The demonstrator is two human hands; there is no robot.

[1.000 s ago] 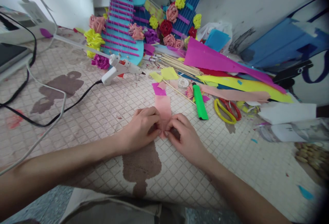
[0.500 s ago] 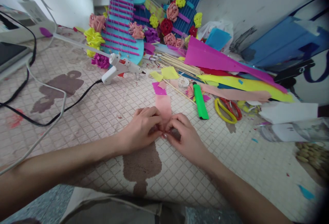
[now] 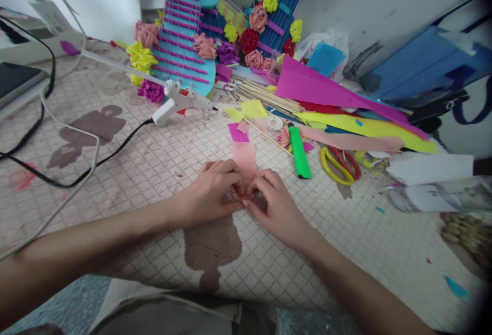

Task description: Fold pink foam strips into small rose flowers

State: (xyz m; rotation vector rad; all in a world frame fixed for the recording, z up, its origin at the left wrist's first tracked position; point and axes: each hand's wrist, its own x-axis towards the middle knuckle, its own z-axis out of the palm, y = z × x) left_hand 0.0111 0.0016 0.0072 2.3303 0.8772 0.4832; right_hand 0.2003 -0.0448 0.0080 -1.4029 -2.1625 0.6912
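A pink paper strip (image 3: 244, 158) lies flat on the patterned cloth, its near end between my fingers. My left hand (image 3: 215, 191) pinches that end from the left, and my right hand (image 3: 271, 201) pinches it from the right, fingertips almost touching. The paper's gripped edge is mostly hidden by the fingers. Just beyond the strip are a magenta paper piece (image 3: 238, 133) and a yellow paper square (image 3: 254, 109). A thin wooden stick (image 3: 269, 137) slants past the strip's right side. To the right of it lies a bright green cutter-like tool (image 3: 300, 153).
A white glue gun (image 3: 179, 101) with a black cord rests at the left. Yellow-and-red scissors (image 3: 338, 165) lie at the right. Behind are wooden sticks (image 3: 265, 94), a magenta sheet (image 3: 319, 86) and a blue flower-decorated craft (image 3: 182, 42). A white cable (image 3: 94, 155) crosses the left side.
My fingers shift slightly at the near end of the pink strip, the left fingertips moving a little. Everything else stays in place.
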